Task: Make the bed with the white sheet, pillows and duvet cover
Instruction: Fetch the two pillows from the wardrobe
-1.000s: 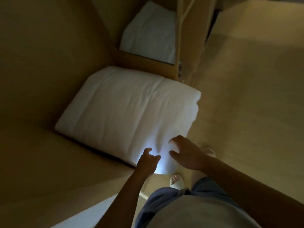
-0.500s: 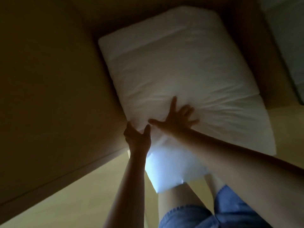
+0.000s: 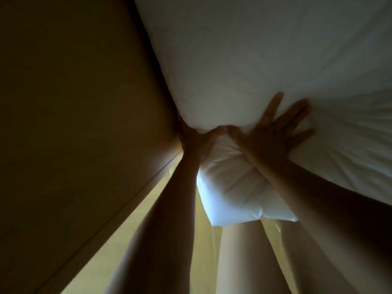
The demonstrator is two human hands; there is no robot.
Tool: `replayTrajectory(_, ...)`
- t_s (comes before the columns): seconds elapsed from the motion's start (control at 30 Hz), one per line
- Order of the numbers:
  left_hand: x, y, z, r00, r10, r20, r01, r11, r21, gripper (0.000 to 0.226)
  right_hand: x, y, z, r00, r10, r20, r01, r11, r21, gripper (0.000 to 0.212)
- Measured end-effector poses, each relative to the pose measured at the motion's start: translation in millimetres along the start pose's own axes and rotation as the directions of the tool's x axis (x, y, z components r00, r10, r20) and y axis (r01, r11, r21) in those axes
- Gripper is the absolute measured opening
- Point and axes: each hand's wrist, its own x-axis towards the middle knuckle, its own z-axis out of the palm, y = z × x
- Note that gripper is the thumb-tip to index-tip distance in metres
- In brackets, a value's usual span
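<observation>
A big white pillow point(image 3: 254, 60) fills the upper right of the head view, its near corner point(image 3: 237, 200) hanging down over my legs. My left hand point(image 3: 195, 141) grips the pillow's near edge at its left side, thumb on top and fingers hidden beneath. Beside it, my right hand point(image 3: 273, 128) lies flat on the pillow's top with fingers spread. The two thumbs almost touch. The light is dim.
A brown wooden wall or cupboard panel point(image 3: 84, 102) stands close on the left, touching the pillow's left side. Pale wooden floor point(image 3: 118, 251) shows below between the panel and my legs point(image 3: 244, 262).
The view has closed in on the pillow, which now looms much larger. My left hand has closed round its near edge. My right hand stays spread on top.
</observation>
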Motion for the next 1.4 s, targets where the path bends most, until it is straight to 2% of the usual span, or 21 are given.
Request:
replayTrajectory(0.13, 20.4, 2.1, 3.7, 0.999, -0.041, 0.035, 0.042, 0.999, -0.034, 0.141, 1.8, -5.1, 0.4, 1.0, 0.025, 0.015, -0.025, 0.999, -0.021, 0.124)
replayTrajectory(0.27, 39.6, 1.5, 4.9, 0.996, -0.084, 0.041, 0.086, 0.996, -0.038, 0.111, 3.3, -16.1, -6.6, 0.994, 0.053, 0.097, -0.051, 0.999, -0.018, 0.123)
replayTrajectory(0.37, 31.9, 15.8, -5.0, 0.971, -0.164, 0.172, 0.198, 0.958, -0.206, 0.109, 3.8, -20.7, -17.1, 0.987, 0.042, 0.154, -0.04, 0.999, -0.014, 0.122)
replayTrajectory(0.43, 13.1, 29.4, -14.4, 0.952, -0.164, 0.257, 0.242, 0.919, -0.31, 0.103, 2.2, -22.9, -36.3, 0.983, 0.032, 0.179, -0.035, 0.999, 0.011, 0.121)
replayTrajectory(0.5, -16.9, 47.6, -26.2, 0.965, -0.126, 0.232, 0.205, 0.912, -0.357, 0.091, -4.0, -21.8, -63.3, 0.984, 0.007, 0.179, -0.014, 0.999, 0.04, 0.118)
replayTrajectory(0.6, -76.9, 84.9, -45.3, 0.987, 0.003, 0.159, 0.054, 0.935, -0.351, 0.068, -18.8, -14.5, -121.8, 0.992, -0.043, 0.119, 0.027, 0.991, 0.128, 0.106)
replayTrajectory(0.67, -127.1, 116.7, -57.4, 0.991, 0.083, 0.108, -0.05, 0.959, -0.28, 0.047, -27.8, -7.3, -167.1, 0.993, -0.055, 0.104, 0.03, 0.973, 0.23, 0.099)
replayTrajectory(0.73, -182.0, 142.8, -69.8, 0.989, 0.142, 0.051, -0.132, 0.979, -0.156, 0.033, -38.4, -0.2, -210.2, 0.986, -0.062, 0.157, 0.008, 0.946, 0.325, 0.096)
replayTrajectory(0.8, -234.9, 157.1, -79.1, 0.97, 0.242, 0.007, -0.242, 0.97, 0.006, 0.037, -52.3, 6.4, -246.5, 0.968, -0.134, 0.213, 0.01, 0.867, 0.497, 0.096)
replayTrajectory(0.87, -272.5, 159.6, -77.9, 0.957, 0.291, -0.02, -0.278, 0.93, 0.241, 0.06, -75.7, 11.4, -276.4, 0.951, -0.225, 0.212, 0.008, 0.703, 0.711, 0.088)
replayTrajectory(0.9, -282.7, 159.6, -73.2, 0.957, 0.287, -0.042, -0.256, 0.903, 0.346, 0.071, -86.9, 13.7, -285.4, 0.941, -0.267, 0.205, 0.019, 0.651, 0.759, 0.087)
replayTrajectory(0.97, -281.1, 161.8, -54.8, 0.954, 0.294, -0.047, -0.235, 0.841, 0.487, 0.075, -100.3, 13.4, -290.7, 0.911, -0.339, 0.235, 0.053, 0.662, 0.747, 0.107)
replayTrajectory(1.03, -263.9, 166.8, -32.7, 0.939, 0.343, 0.037, -0.299, 0.756, 0.582, 0.064, -96.5, 6.4, -287.1, 0.891, -0.319, 0.323, 0.015, 0.732, 0.681, 0.131)
replayTrajectory(1.1, -247.9, 172.2, -16.8, 0.927, 0.37, 0.064, -0.348, 0.782, 0.517, 0.065, -71.7, 2.1, -283.6, 0.916, -0.207, 0.344, -0.072, 0.758, 0.648, 0.128)
replayTrajectory(1.17, -242.7, 169.5, -10.4, 0.916, 0.4, 0.034, -0.381, 0.839, 0.387, 0.088, -43.9, 5.7, -285.8, 0.935, -0.103, 0.34, -0.123, 0.805, 0.581, 0.122)
replayTrajectory(1.23, -245.6, 161.4, -12.8, 0.852, 0.514, -0.103, -0.456, 0.824, 0.336, 0.091, -27.8, 16.1, -285.6, 0.945, -0.057, 0.322, -0.121, 0.854, 0.505, 0.126)
replayTrajectory(1.3, -245.9, 148.5, -18.3, 0.783, 0.564, -0.261, -0.471, 0.812, 0.344, 0.079, -28.9, 25.2, -282.7, 0.954, -0.083, 0.289, -0.062, 0.886, 0.46, 0.132)
replayTrajectory(1.33, -245.2, 142.3, -22.7, 0.795, 0.528, -0.299, -0.43, 0.838, 0.336, 0.079, -32.7, 29.1, -279.9, 0.956, -0.103, 0.275, -0.019, 0.912, 0.409, 0.135)
replayTrajectory(1.4, -241.5, 131.9, -29.0, 0.894, 0.363, -0.263, -0.281, 0.911, 0.301, 0.094, -39.7, 34.0, -273.0, 0.949, -0.135, 0.286, 0.051, 0.958, 0.282, 0.14)
